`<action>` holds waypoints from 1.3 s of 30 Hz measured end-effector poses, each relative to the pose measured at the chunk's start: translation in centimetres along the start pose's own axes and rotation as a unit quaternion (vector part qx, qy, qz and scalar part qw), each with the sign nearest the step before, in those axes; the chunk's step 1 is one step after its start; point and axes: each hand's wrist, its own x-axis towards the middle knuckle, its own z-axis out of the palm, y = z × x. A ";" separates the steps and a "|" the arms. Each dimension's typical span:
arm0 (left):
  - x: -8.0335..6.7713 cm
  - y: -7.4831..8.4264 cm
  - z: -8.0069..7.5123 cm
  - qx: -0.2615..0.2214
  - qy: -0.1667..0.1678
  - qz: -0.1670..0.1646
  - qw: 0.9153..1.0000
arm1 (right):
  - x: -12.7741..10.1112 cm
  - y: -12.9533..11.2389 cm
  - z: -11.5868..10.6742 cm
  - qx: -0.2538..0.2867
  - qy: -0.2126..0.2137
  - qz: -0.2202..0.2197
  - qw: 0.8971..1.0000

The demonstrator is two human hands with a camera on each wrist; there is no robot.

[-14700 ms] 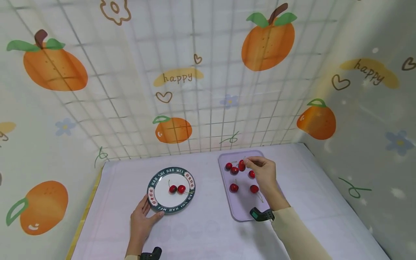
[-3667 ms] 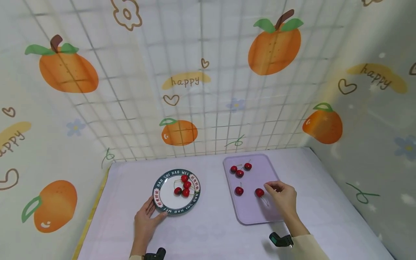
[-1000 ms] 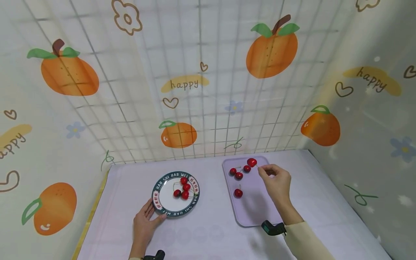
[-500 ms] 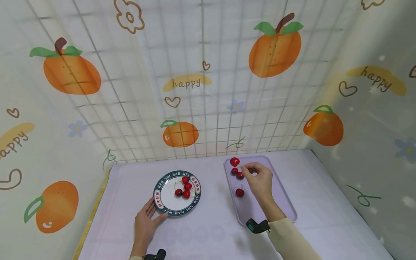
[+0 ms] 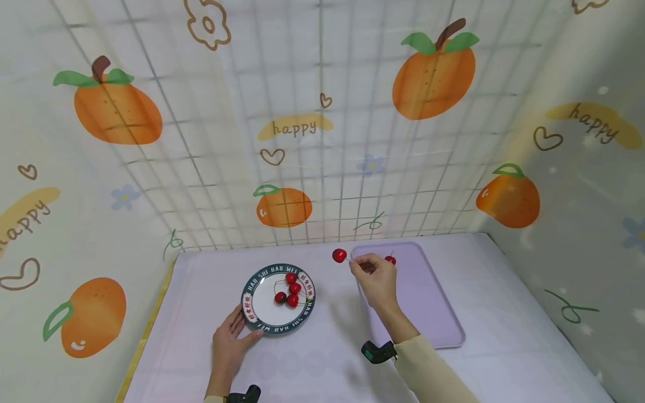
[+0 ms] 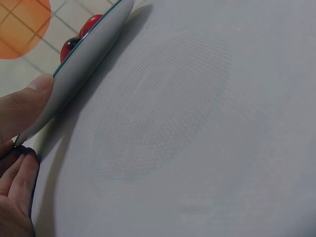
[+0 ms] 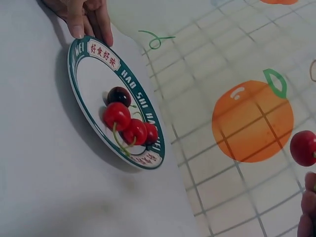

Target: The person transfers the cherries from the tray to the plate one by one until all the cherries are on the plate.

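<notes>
The left hand [image 5: 229, 350] lies nearest, flat on the table [image 5: 322, 369], its thumb and fingers relaxed and touching the near-left rim of the plate [image 5: 250, 313]. The left wrist view shows the thumb pressed against the rim's edge, the other fingers lying beside it on the cloth. The plate has a dark green rim with lettering and a white centre, and four cherries sit in it: one dark one on the left and three red ones clustered just beside it, stems tangled.

To the right and a little farther, the right hand [image 5: 375, 282] is raised above the table between the plate and the tray [image 5: 433, 319]. Its thumb and forefinger pinch the stem of a cherry [image 5: 339, 256], which sticks out to the left of the fingertips, in the air over the gap between plate and tray. In the right wrist view the same fruit hangs at the right edge, apart from the plate.

The tray is lilac, with rounded corners, on the right half of the table. One more red fruit [image 5: 390, 260] shows at its far end, just behind the right hand; whatever else lies there is hidden by the hand.

Behind the table stands a wall [image 5: 302, 129] printed with oranges, hearts and the word happy.
</notes>
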 end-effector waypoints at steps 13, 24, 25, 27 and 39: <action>-0.1 0.0 0.3 0.011 0.003 0.003 1.000 | -1.2 -0.2 3.8 -0.003 -0.041 0.005 0.999; 0.2 -0.3 0.1 0.002 0.003 0.010 1.000 | -2.9 -0.6 6.6 0.014 -0.086 0.011 0.996; 0.2 -0.4 0.1 0.001 0.003 0.011 1.000 | -3.1 -0.6 6.8 0.010 -0.089 0.011 0.996; 0.2 -0.4 0.1 0.000 0.004 0.012 1.000 | -3.4 -0.5 7.3 0.007 -0.095 0.012 0.995; 0.1 -0.3 0.2 0.000 0.014 0.020 1.000 | -5.4 0.2 10.3 0.003 -0.133 0.027 0.991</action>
